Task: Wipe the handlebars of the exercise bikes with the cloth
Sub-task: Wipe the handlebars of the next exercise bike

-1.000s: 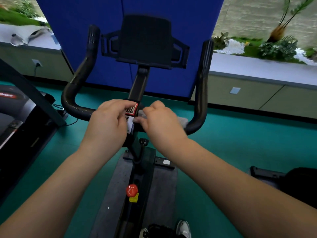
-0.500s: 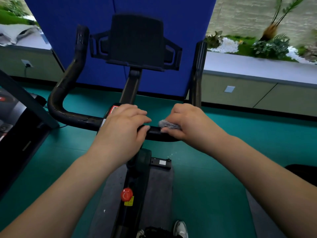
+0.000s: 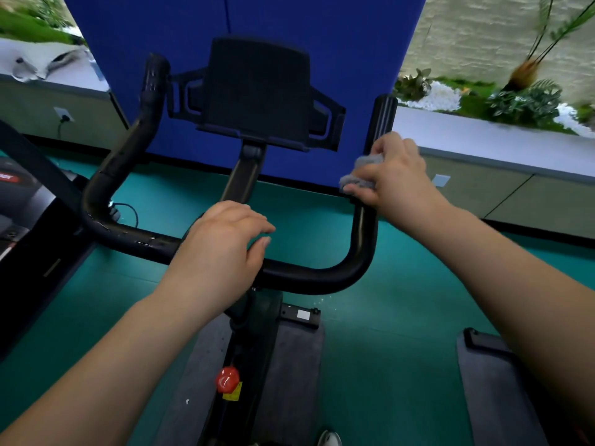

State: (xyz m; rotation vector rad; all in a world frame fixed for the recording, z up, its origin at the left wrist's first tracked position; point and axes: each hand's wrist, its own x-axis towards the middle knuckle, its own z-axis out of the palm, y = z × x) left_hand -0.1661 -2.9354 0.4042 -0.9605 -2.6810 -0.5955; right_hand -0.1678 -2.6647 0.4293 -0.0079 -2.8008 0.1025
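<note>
A black U-shaped handlebar (image 3: 309, 278) of an exercise bike spans the middle of the view, with two upright horns. My right hand (image 3: 396, 175) grips a grey cloth (image 3: 362, 172) wrapped round the right horn, a little below its ribbed top. My left hand (image 3: 222, 249) rests on the centre of the crossbar, fingers loosely bent over it, covering the stem joint. Small wet drops shine on the left part of the bar (image 3: 141, 241).
A black tablet holder (image 3: 257, 91) stands on the stem before a blue panel (image 3: 338, 43). A red knob (image 3: 228, 379) sits on the frame below. A treadmill (image 3: 22, 220) is at the left, grey mats on the green floor, a planter ledge (image 3: 499, 143) at the right.
My right hand has slid the cloth from the crossbar's middle rightward round the bend and up the right horn. My left hand stays on the centre of the bar.
</note>
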